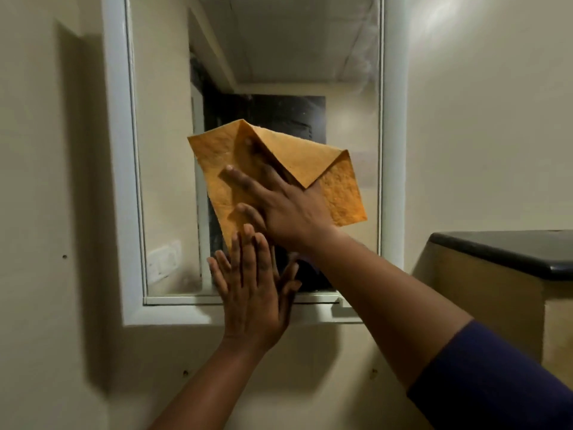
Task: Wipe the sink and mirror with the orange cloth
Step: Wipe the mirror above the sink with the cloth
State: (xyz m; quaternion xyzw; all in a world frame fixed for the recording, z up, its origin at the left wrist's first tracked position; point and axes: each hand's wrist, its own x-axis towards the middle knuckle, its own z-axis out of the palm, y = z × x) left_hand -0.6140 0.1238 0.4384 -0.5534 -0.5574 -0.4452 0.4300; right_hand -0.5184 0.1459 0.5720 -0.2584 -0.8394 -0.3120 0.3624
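A white-framed mirror (164, 150) hangs on the cream wall straight ahead. The orange cloth (339, 193), partly folded over itself, lies flat against the lower middle of the glass. My right hand (279, 206) presses it to the mirror with the fingers spread, pointing up and left. My left hand (251, 293) rests flat and empty on the mirror's bottom edge and frame, just below the cloth, fingers up. The sink is out of view.
A black-topped ledge (511, 249) on a tan block juts out at the right, below the mirror's height. Small screw holes (64, 256) dot the wall left of and beneath the frame. A switch plate shows as a reflection in the glass.
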